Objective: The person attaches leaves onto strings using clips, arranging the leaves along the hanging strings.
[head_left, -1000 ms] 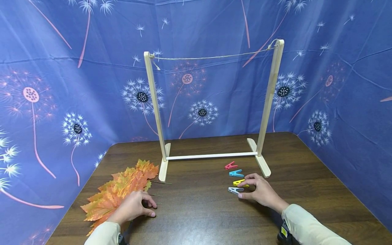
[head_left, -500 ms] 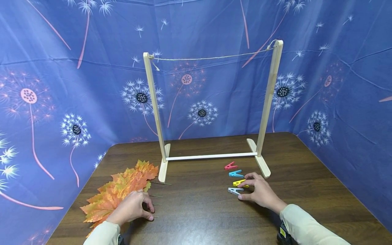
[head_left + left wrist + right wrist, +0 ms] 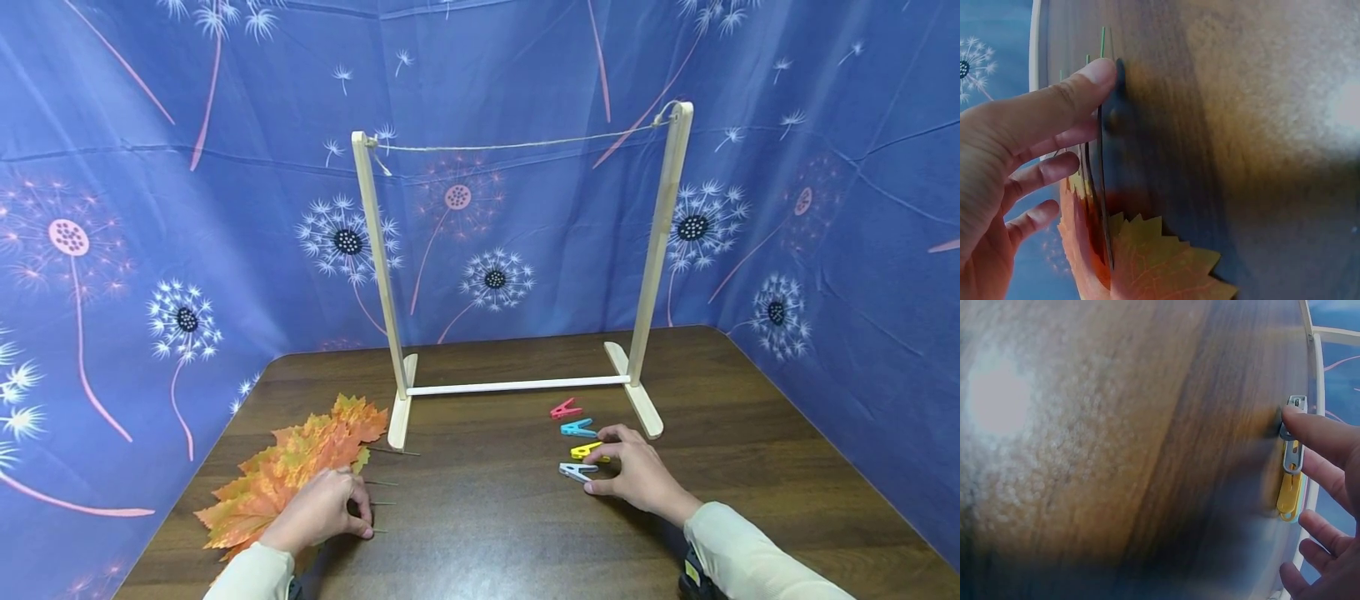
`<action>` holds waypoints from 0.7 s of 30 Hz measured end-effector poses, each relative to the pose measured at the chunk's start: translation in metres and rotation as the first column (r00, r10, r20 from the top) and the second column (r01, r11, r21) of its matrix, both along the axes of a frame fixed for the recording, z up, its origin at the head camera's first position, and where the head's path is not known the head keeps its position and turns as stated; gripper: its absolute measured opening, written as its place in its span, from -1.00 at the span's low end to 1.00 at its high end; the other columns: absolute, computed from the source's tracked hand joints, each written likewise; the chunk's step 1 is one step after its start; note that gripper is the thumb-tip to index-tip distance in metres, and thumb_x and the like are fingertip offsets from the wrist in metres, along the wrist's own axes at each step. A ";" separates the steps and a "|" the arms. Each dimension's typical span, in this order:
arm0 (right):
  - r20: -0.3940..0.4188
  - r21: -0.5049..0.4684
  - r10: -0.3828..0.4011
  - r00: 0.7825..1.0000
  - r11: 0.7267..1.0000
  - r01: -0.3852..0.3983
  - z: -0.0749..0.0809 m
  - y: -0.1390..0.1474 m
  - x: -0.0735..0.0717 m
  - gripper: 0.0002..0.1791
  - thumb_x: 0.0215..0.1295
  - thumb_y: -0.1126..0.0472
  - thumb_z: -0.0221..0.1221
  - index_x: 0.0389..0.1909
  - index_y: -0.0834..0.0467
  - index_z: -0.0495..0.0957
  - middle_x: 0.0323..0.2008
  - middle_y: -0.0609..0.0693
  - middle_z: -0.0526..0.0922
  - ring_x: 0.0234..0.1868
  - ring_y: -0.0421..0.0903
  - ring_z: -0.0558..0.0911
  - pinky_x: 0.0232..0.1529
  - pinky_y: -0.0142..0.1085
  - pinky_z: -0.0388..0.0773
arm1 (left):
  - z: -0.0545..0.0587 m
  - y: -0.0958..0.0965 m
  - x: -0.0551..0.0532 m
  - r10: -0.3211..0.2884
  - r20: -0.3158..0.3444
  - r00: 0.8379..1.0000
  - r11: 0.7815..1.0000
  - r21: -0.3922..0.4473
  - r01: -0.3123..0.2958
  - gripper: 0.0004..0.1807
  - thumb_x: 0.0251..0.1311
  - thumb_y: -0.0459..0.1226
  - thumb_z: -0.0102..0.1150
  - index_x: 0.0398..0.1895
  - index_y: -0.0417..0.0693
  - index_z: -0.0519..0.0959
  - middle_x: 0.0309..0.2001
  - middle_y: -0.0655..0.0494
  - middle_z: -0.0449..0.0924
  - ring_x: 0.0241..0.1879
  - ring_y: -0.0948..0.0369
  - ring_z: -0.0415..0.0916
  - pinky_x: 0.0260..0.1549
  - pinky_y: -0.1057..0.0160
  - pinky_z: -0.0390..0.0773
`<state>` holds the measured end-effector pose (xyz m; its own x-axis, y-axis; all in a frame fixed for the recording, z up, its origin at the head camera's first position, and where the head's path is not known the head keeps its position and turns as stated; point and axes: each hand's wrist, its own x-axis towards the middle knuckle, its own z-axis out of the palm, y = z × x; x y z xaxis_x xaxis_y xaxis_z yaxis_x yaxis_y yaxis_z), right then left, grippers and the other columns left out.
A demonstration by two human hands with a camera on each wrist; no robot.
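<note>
My left hand point(image 3: 318, 508) is low over the near end of a row of orange-and-yellow artificial maple leaves point(image 3: 300, 450). Its thumb and index finger pinch the thin stem point(image 3: 1102, 156) of the nearest leaf, whose green tip sticks out past the thumb. Over on the right, my right hand point(image 3: 641, 475) has thumb and index finger at the two legs of a grey clothespin point(image 3: 576, 472), its other fingers spread. Just behind this clip lies a yellow clothespin point(image 3: 585, 451), partly covered by the index finger. Farther back are a blue clothespin point(image 3: 577, 427) and a red clothespin point(image 3: 566, 408).
A wooden frame point(image 3: 660, 242) stands at the back of the brown table point(image 3: 480, 533). Twine point(image 3: 517, 145) runs between its post tops, and a white rod point(image 3: 517, 385) joins the feet. A blue dandelion-print cloth point(image 3: 570, 50) hangs behind and at both sides.
The left thumb and index finger have drawn together onto the nearest leaf stem, the hand shifting slightly left. The right hand stays at the grey clothespin.
</note>
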<state>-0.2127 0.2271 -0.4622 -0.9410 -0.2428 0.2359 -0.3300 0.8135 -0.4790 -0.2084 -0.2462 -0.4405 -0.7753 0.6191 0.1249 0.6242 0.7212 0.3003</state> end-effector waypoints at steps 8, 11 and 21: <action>-0.062 -0.020 0.024 0.998 0.999 -0.025 0.002 0.000 0.000 -0.73 -0.08 0.11 0.60 -0.32 -0.04 0.76 0.04 0.16 0.58 0.10 0.22 0.52 0.04 0.17 0.45 | 0.009 -0.002 -0.002 0.018 0.088 0.996 0.999 0.029 -0.021 -0.79 0.03 -0.16 0.55 -0.60 0.26 0.65 -0.55 0.60 0.52 -0.54 0.52 0.35 -0.46 0.31 0.50; -0.072 -0.039 0.027 0.997 0.999 -0.030 0.004 0.001 0.000 -0.74 -0.03 0.11 0.58 -0.29 -0.02 0.76 0.05 0.15 0.58 0.11 0.22 0.53 0.06 0.18 0.45 | 0.013 -0.003 -0.002 0.023 0.126 0.992 0.999 0.046 -0.029 -0.83 0.07 -0.20 0.52 -0.57 0.21 0.69 -0.56 0.56 0.56 -0.58 0.54 0.33 -0.57 0.37 0.40; -0.066 -0.111 0.009 0.998 0.994 -0.016 0.011 -0.001 0.000 -0.76 0.07 0.15 0.53 -0.22 0.01 0.76 0.07 0.17 0.59 0.12 0.21 0.55 0.10 0.17 0.45 | 0.020 -0.004 -0.003 0.051 0.165 0.985 0.997 0.052 -0.060 -0.93 0.17 -0.26 0.46 -0.44 0.12 0.77 -0.52 0.48 0.64 -0.60 0.50 0.36 -0.59 0.35 0.40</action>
<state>-0.2132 0.2260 -0.4515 -0.9196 -0.2235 0.3230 -0.3736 0.7519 -0.5432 -0.2117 -0.2498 -0.4201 -0.8211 0.5701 0.0277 0.5231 0.7322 0.4362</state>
